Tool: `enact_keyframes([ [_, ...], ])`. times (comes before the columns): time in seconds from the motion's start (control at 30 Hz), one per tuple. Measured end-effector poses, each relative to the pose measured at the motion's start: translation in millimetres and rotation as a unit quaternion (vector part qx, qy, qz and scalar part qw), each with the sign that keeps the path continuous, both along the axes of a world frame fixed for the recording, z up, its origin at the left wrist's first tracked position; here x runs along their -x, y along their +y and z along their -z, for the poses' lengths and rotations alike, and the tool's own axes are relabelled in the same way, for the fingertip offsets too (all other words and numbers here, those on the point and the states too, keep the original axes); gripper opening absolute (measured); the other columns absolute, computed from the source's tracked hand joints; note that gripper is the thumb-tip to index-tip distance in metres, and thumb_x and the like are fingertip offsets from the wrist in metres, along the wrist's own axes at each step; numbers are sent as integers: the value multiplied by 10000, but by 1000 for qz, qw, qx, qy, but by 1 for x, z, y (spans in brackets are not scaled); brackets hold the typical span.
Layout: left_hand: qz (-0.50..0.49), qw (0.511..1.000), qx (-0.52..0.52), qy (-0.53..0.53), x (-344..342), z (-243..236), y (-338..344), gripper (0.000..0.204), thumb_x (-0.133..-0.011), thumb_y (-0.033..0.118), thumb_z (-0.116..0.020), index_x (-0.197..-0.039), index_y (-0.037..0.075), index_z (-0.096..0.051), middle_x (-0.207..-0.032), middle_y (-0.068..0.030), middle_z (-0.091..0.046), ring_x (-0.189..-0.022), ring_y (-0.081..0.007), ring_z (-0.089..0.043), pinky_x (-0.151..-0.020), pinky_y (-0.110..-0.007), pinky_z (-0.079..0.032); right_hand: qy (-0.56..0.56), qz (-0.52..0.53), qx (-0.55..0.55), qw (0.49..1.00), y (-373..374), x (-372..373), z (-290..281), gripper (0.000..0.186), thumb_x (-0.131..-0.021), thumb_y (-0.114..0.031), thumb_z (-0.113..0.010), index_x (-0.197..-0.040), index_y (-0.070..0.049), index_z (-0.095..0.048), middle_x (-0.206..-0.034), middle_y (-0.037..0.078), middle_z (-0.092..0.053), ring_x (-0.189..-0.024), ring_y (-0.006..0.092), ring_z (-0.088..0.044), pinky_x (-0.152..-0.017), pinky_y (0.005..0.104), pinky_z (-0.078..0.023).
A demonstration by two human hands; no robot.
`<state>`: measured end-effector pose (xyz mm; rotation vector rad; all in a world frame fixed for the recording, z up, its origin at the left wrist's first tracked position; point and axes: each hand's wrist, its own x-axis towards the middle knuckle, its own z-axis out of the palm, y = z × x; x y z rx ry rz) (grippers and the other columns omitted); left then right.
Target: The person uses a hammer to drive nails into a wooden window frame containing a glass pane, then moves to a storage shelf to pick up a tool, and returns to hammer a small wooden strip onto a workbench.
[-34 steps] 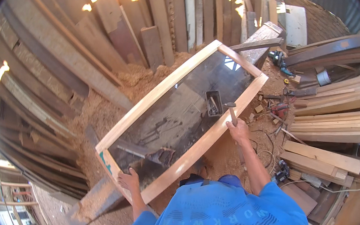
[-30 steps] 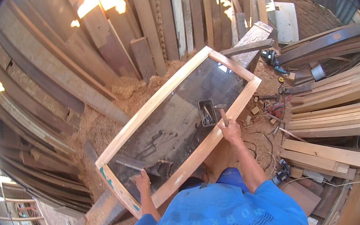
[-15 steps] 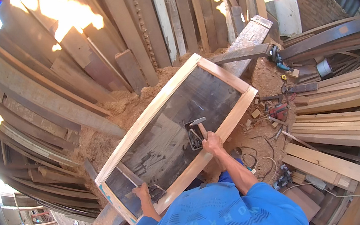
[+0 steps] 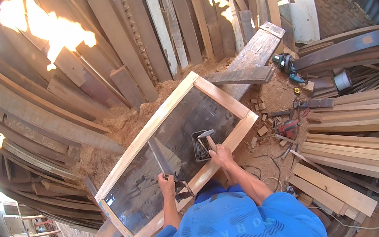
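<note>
My right hand [image 4: 220, 155] grips the wooden handle of a hammer [image 4: 206, 133] over a small dark tray [image 4: 198, 149] of small metal items. My left hand [image 4: 166, 182] holds a hand saw [image 4: 159, 155] by the upper part of its handle end, with the blade slanting up and away over the glass. Both hands are above a pale wooden frame [image 4: 147, 127] round a dusty dark glass pane [image 4: 176, 114]. The frame lies tilted across a worn plank [image 4: 255, 46] and other timber.
Boards [image 4: 154, 19] lean behind and at left above sawdust [image 4: 137, 121]. Timber stacks [image 4: 351, 152] line the right. A teal power tool [image 4: 290, 69], tape measure [image 4: 297, 90], red tool [image 4: 287, 128], wood offcuts [image 4: 262, 131] and cables [image 4: 269, 180] lie right of the frame.
My left hand has taken hold of the saw, lifting it off the glass and swinging it up and rightward. The hammer in my right hand has moved left over the tray. The view has shifted.
</note>
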<state>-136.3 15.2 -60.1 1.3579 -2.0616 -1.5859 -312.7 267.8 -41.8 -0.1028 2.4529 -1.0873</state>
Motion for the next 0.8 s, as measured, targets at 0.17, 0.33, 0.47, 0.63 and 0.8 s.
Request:
enact_keyframes([
  [0.17, 52, 998, 20, -11, 45, -11, 1, 433, -792, 160, -658, -1146, -66, -555, -947, -100, -604, -841, -188, -573, -795, -335, -476, 8, 35, -5, 999, 54, 16, -11, 402, -863, -368, -666, -914, 30, -674, -862, 266, -686, -858, 420, -688, -779, 495, -525],
  [0.33, 64, 997, -22, 24, 97, 0, -14, 446, -834, 206, -673, -1161, -73, -555, -982, -124, -626, -870, -201, -586, -812, -348, -478, -13, 170, 7, 985, 131, 51, -25, 267, -846, -233, -642, -884, 31, -655, -750, 164, -664, -691, 276, -678, -650, 422, -528],
  [0.47, 83, 994, -57, 37, 119, 4, -23, 366, -890, 193, -656, -1141, -57, -564, -984, -106, -629, -869, -179, -589, -792, -330, -479, 27, 245, 39, 968, 168, 73, -21, 194, -820, -146, -618, -852, 45, -629, -676, 124, -632, -617, 238, -658, -591, 395, -522],
  [0.63, 45, 969, -212, 122, 153, -41, 3, 195, -947, 137, -606, -1074, -5, -563, -941, -54, -595, -838, -120, -553, -767, -291, -468, -20, 272, 82, 958, 182, 139, -28, 215, -858, -187, -650, -843, 26, -623, -657, 94, -620, -573, 208, -623, -537, 379, -503],
  [0.8, 116, 930, -221, 270, 220, -125, 77, 206, -966, 43, -568, -1157, 59, -494, -943, -5, -570, -842, -83, -530, -775, -252, -464, -163, 247, 276, 914, 192, 169, -13, 198, -894, -194, -716, -825, -47, -604, -657, 41, -595, -506, 148, -575, -466, 314, -479],
])
